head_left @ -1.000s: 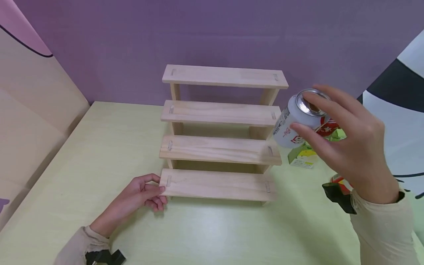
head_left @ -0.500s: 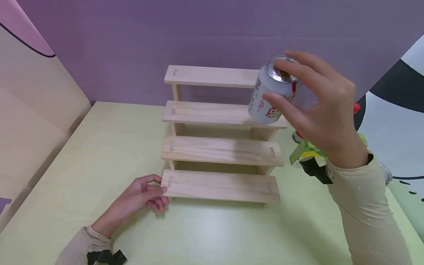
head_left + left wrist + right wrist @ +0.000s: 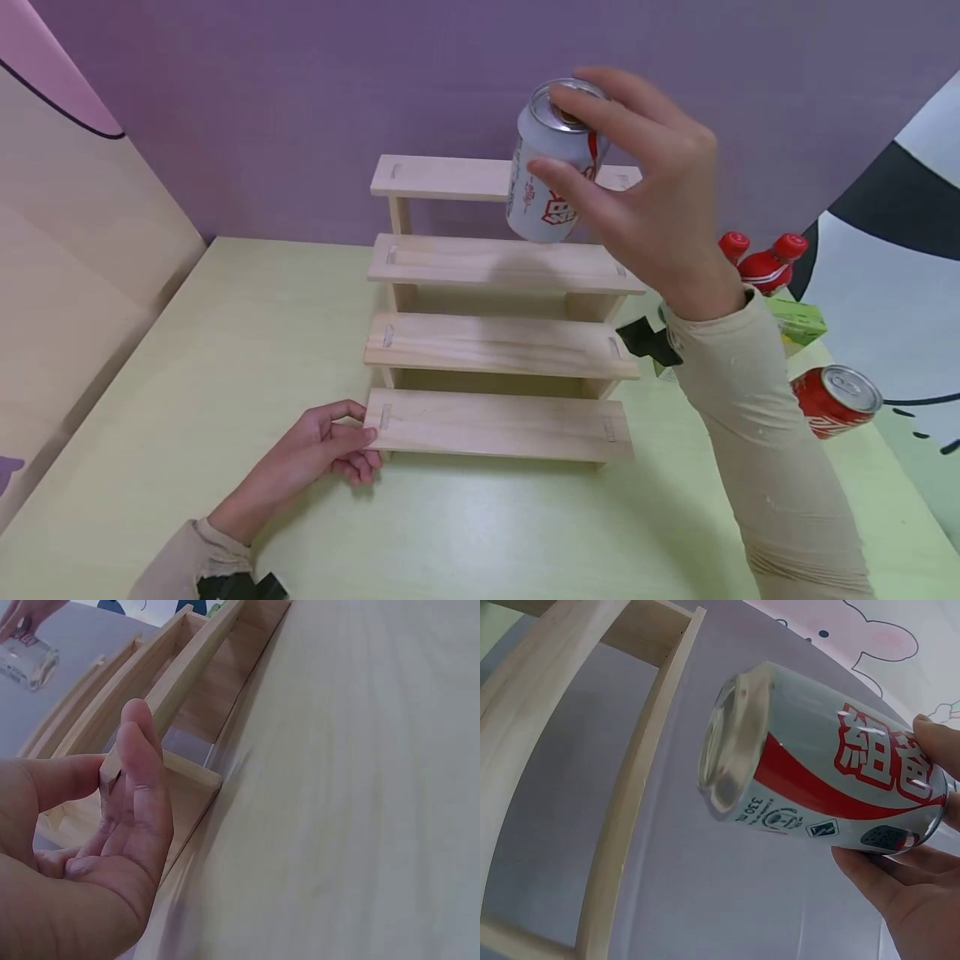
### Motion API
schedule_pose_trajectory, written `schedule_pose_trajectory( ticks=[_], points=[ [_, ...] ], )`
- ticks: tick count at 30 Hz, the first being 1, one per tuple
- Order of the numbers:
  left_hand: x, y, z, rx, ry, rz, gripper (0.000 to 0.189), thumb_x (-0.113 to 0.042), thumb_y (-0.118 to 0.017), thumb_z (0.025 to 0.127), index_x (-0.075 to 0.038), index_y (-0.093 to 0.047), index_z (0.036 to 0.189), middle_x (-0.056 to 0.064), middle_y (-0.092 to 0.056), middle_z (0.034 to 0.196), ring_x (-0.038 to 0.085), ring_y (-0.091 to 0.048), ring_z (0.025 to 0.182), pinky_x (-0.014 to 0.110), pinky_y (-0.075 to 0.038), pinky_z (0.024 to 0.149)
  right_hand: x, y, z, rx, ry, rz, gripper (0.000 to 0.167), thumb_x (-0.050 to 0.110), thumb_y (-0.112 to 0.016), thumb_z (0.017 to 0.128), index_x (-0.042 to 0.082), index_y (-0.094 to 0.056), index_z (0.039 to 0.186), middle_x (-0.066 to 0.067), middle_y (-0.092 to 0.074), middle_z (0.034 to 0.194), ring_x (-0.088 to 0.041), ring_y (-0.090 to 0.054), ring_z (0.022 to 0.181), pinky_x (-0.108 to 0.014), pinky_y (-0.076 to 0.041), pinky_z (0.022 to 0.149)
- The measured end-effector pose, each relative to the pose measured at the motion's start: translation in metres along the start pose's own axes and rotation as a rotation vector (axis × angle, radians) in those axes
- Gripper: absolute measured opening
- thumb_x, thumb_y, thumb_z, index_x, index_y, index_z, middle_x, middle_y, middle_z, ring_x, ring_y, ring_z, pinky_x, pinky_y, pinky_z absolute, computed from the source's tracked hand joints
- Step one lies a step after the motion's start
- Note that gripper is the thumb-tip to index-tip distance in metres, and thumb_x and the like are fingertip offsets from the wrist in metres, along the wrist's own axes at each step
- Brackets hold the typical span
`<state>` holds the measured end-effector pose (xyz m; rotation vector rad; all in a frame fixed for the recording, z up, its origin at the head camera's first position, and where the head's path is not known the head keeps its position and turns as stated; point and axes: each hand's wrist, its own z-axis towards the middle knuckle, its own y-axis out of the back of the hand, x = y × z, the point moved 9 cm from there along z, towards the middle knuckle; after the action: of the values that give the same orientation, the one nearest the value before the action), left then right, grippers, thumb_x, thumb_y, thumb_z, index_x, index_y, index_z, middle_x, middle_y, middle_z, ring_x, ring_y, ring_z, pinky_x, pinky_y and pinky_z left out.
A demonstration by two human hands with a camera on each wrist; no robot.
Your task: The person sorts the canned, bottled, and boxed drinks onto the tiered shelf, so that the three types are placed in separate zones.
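Observation:
My right hand point(image 3: 660, 183) grips a white drink can point(image 3: 540, 196) with red markings, fingers at the top rim and thumb on its side. The can is in the air before the top board point(image 3: 442, 177) of a four-step wooden display stand, covering part of that board in the head view. From the right wrist, the can point(image 3: 817, 750) shows its base toward the stand's frame point(image 3: 622, 817). At the lower left, my left hand point(image 3: 307, 454) pinches the left end of the lowest board point(image 3: 495, 425). The left wrist view shows thumb and fingers around the board's corner point(image 3: 112, 769).
Right of the stand, a red drink can point(image 3: 832, 404) is partly behind my right sleeve. Farther back are red-capped bottles point(image 3: 772, 265) and a green carton point(image 3: 798, 321). A purple wall point(image 3: 300, 108) rises behind the stand.
My right hand has carried the white can leftward and up, from beside the stand to before its top board. The red can and bottles have come into sight. My left hand stays put.

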<state>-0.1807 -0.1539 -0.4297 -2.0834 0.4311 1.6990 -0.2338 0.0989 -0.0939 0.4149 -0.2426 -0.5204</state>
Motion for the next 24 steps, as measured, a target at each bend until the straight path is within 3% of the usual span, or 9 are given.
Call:
schedule_pose_trajectory(
  ticks=[7, 14, 24],
  points=[
    [0.002, 0.003, -0.001, -0.016, 0.019, -0.001, 0.024, -0.013, -0.059, 0.101, 0.002, -0.043, 0.111, 0.014, -0.073, 0.083, 0.017, -0.069, 0.067, 0.029, -0.058, 0.063, -0.009, -0.024, 0.014, 0.013, -0.023, 0.036, 0.038, 0.022, -0.08, 0.086, 0.005, -0.072, 0.119, -0.012, -0.066, 0.125, -0.017, -0.064, 0.109, -0.026, -0.054, 0.084],
    [0.002, 0.004, 0.001, -0.027, 0.026, -0.002, 0.025, -0.014, -0.06, 0.1, 0.002, -0.044, 0.111, 0.014, -0.073, 0.082, 0.016, -0.068, 0.066, 0.028, -0.057, 0.062, -0.015, -0.047, 0.029, 0.008, 0.042, 0.06, 0.04, 0.03, -0.075, 0.091, 0.003, -0.071, 0.12, -0.015, -0.065, 0.124, -0.016, -0.063, 0.11, -0.023, -0.054, 0.086],
    [0.003, 0.005, 0.006, -0.027, 0.016, 0.013, 0.027, -0.015, -0.059, 0.101, 0.004, -0.045, 0.114, 0.016, -0.072, 0.084, 0.017, -0.068, 0.068, 0.03, -0.058, 0.063, -0.033, -0.08, 0.046, 0.032, -0.075, 0.125, 0.039, 0.029, -0.077, 0.089, 0.004, -0.072, 0.118, -0.011, -0.065, 0.123, -0.007, -0.061, 0.106, -0.018, -0.053, 0.085]
  ],
)
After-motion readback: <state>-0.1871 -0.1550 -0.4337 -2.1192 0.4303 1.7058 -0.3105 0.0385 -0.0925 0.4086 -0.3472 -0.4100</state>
